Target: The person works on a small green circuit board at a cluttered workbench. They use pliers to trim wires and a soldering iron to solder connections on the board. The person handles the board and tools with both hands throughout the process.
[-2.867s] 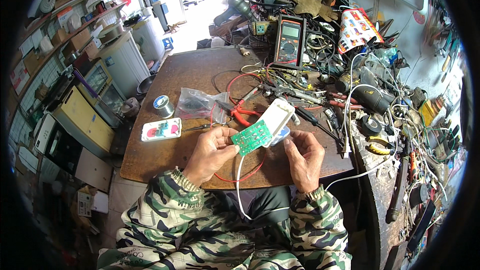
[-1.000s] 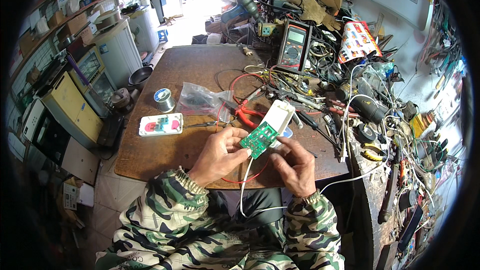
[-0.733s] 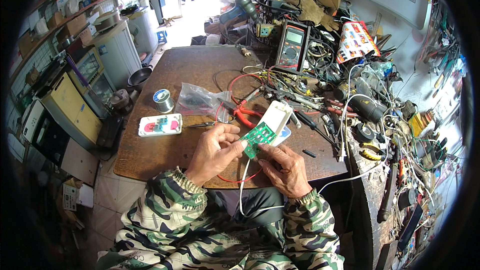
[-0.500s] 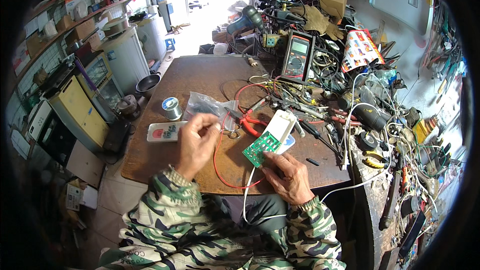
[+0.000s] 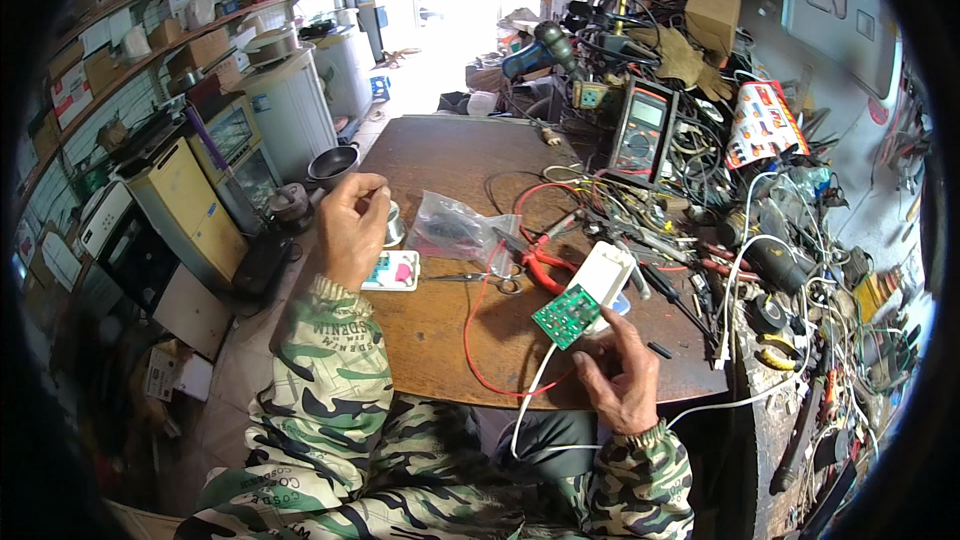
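My left hand (image 5: 350,235) is raised over the table's left side, thumb and fingertips pinched together; whatever they hold, if anything, I cannot make out. It partly hides a solder spool (image 5: 394,230) and a small white tray (image 5: 405,283) of little parts. My right hand (image 5: 626,380) is open, thumb and index finger apart, just right of a green circuit board (image 5: 566,319). Its index tip is close to the board's corner; I cannot tell whether they touch. The board leans by an open white plastic case (image 5: 607,270), and a white cable (image 5: 536,380) runs down from it.
Red-handled pliers (image 5: 543,270), scissors (image 5: 508,286), a clear plastic bag (image 5: 455,225) and a red wire (image 5: 470,340) lie mid-table. A multimeter (image 5: 643,130) stands at the back right. Tangled cables (image 5: 690,220) and tools crowd the right side.
My left hand has moved left and up, from beside the plastic bag to over the solder spool. My right hand's fingers have come off the circuit board and spread. The view has shifted slightly.
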The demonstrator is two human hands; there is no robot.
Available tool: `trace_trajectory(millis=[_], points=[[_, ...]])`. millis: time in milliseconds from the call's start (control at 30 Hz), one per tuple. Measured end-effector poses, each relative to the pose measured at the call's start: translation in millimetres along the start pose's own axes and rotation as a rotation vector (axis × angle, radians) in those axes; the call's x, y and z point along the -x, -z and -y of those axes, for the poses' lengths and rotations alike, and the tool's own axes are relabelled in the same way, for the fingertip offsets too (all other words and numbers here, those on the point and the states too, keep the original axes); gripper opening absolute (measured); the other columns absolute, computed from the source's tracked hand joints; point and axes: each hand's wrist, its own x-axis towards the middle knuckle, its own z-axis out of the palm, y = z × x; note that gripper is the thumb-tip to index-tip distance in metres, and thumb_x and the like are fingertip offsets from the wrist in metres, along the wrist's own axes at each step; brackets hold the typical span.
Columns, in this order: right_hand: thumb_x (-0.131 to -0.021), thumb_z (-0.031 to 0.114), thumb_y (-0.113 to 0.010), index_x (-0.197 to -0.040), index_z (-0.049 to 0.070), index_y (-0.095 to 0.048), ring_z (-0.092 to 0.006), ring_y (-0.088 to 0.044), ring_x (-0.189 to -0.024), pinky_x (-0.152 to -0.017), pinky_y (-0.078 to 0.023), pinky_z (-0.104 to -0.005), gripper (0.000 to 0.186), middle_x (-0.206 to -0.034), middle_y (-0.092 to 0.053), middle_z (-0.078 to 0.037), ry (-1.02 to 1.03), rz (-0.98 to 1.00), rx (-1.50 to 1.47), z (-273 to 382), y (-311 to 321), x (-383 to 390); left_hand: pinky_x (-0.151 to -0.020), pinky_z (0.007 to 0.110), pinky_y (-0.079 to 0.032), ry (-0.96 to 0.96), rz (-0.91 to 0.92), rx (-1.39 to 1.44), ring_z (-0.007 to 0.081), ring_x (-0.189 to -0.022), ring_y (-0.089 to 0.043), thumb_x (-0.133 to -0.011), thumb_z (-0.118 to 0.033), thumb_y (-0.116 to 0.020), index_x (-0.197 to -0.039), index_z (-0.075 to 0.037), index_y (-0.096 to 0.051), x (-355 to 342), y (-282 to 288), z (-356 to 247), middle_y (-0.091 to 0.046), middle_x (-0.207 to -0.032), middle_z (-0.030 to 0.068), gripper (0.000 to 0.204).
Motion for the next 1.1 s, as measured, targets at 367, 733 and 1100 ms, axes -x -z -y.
trace_trajectory(millis=[367,733,1100], points=[[-0.089,0.002,-0.074,-0.134,-0.002,-0.057,-0.0064,-0.058,-0.066,-0.061,-0.048,-0.0232,0.048,-0.081,-0.067,-0.004,-0.079,-0.116,-0.05,-1.7,-1.4,0.6,-0.08,0.04,-0.056,-0.333,0.591,-0.31,0.0279,-0.091,-0.068,-0.08,-0.007,-0.077,-0.092,-0.003,-0.071,45.3,-0.5,-31.0,-0.069,-0.094,0.0126,0.014],[-0.088,0.005,-0.075,-0.13,-0.001,-0.06,-0.0086,-0.058,-0.063,-0.058,-0.047,-0.0249,0.045,-0.079,-0.066,-0.004,-0.084,-0.14,-0.012,-4.4,-3.0,-0.9,-0.083,0.043,-0.052,-0.381,0.624,-0.409,0.0324,-0.092,-0.065,-0.083,-0.009,-0.076,-0.096,-0.003,-0.074,48.0,-30.1,-25.7,-0.072,-0.096,0.0125,0.014],[-0.087,0.013,-0.076,-0.124,0.013,-0.07,-0.0344,-0.069,-0.075,-0.064,-0.056,-0.0426,0.038,-0.089,-0.066,-0.014,0.124,0.049,0.272,8.5,-0.9,-5.4,-0.065,0.023,-0.051,0.07,0.537,0.251,0.0065,-0.073,-0.061,-0.098,-0.01,-0.068,-0.103,0.001,-0.072,17.2,-34.4,-52.3,-0.07,-0.086,0.003,0.014]])
